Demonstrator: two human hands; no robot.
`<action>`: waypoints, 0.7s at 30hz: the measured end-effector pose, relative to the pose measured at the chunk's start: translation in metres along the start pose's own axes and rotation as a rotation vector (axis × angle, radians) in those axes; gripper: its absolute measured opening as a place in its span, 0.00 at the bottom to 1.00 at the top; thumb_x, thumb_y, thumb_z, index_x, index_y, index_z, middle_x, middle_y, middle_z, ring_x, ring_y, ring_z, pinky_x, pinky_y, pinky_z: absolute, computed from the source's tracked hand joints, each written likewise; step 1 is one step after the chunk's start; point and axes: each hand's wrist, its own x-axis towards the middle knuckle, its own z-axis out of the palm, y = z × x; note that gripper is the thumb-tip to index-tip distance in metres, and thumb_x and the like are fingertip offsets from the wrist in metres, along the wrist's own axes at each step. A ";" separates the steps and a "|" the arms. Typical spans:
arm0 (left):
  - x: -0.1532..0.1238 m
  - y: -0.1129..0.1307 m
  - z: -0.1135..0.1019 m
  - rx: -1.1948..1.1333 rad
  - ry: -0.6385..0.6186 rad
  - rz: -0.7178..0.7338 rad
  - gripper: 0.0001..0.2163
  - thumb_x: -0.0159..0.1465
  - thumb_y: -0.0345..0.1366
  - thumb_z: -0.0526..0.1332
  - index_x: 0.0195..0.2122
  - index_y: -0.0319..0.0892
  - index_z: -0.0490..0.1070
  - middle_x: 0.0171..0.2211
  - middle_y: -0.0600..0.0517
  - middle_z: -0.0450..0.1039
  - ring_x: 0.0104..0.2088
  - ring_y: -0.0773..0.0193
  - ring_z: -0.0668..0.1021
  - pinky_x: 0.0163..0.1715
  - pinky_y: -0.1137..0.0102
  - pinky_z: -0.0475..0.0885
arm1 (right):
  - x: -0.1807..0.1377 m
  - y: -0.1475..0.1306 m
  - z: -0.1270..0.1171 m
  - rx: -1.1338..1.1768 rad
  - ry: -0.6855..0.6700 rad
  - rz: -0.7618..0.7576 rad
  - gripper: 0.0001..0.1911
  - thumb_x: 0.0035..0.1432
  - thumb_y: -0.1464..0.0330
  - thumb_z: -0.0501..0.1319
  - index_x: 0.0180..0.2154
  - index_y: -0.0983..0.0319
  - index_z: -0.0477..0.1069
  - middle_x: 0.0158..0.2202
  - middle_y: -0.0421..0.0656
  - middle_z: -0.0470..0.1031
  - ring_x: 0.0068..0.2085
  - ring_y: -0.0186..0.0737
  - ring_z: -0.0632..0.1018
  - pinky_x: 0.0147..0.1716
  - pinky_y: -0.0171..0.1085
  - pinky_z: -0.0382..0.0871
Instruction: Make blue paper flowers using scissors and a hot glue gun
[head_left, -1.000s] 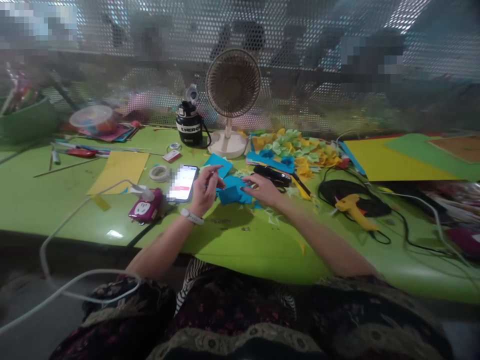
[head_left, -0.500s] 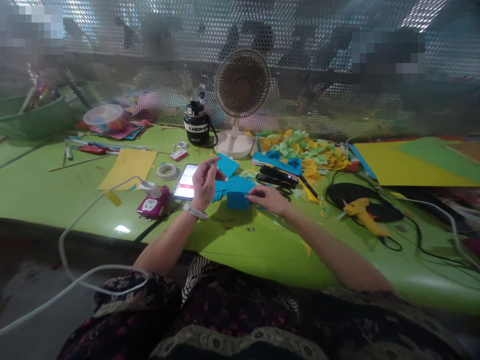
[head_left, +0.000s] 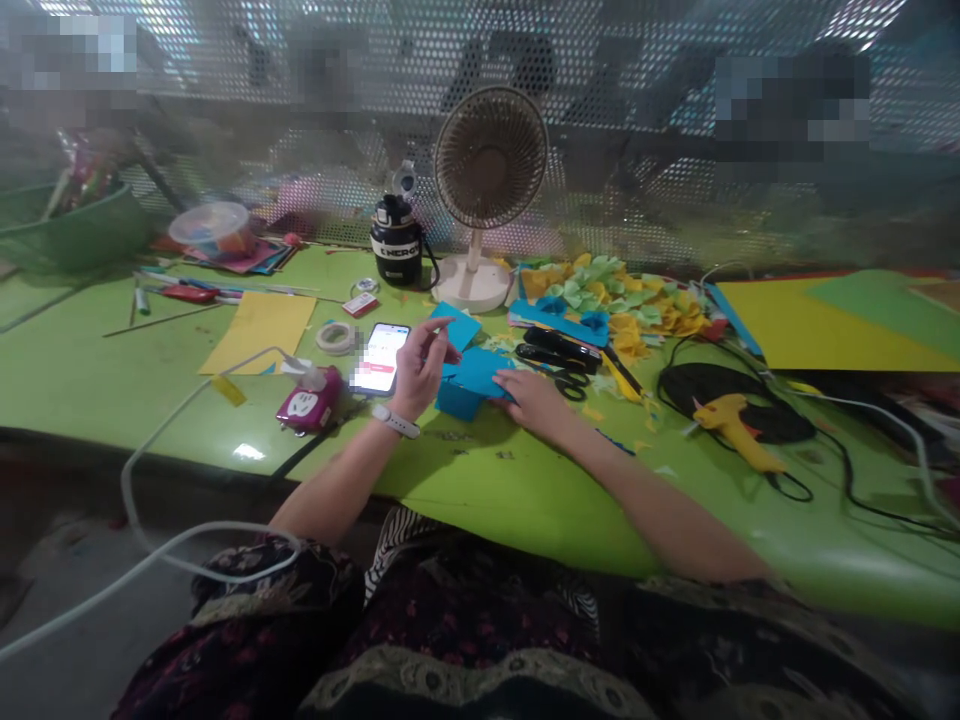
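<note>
Several blue paper pieces (head_left: pixel 484 368) overlap on the green table in front of me. My right hand (head_left: pixel 532 400) has its fingers closed at the right edge of this blue paper, thumb underneath. Just below lies a folded-looking blue piece (head_left: pixel 457 402) near the table's front. Over the left side of the paper hovers my left hand (head_left: pixel 421 368), fingers apart and nothing in them. A separate blue square (head_left: pixel 459 326) lies behind it. Black scissors (head_left: pixel 571 385) and a black stapler (head_left: pixel 561 348) rest right of the paper. A lit phone (head_left: pixel 380 358) is beside my left hand.
A fan (head_left: pixel 491 160) and a black bottle (head_left: pixel 396 245) stand at the back. Yellow and green paper scraps (head_left: pixel 600 285) heap behind the stapler. A yellow glue gun (head_left: pixel 739 435) with cables lies right; a purple power socket (head_left: pixel 307 400) and tape roll (head_left: pixel 335 338) lie left.
My right hand has shifted from the small blue square in front up to the edge of the blue pieces behind it. The left hand has lowered slightly, still apart from the paper.
</note>
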 end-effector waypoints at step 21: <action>-0.005 -0.009 -0.001 0.034 -0.118 -0.032 0.15 0.69 0.45 0.59 0.48 0.40 0.73 0.24 0.54 0.74 0.23 0.69 0.78 0.27 0.74 0.75 | -0.002 -0.007 -0.003 -0.294 -0.047 -0.095 0.18 0.69 0.75 0.50 0.54 0.67 0.72 0.45 0.56 0.81 0.43 0.47 0.80 0.42 0.42 0.71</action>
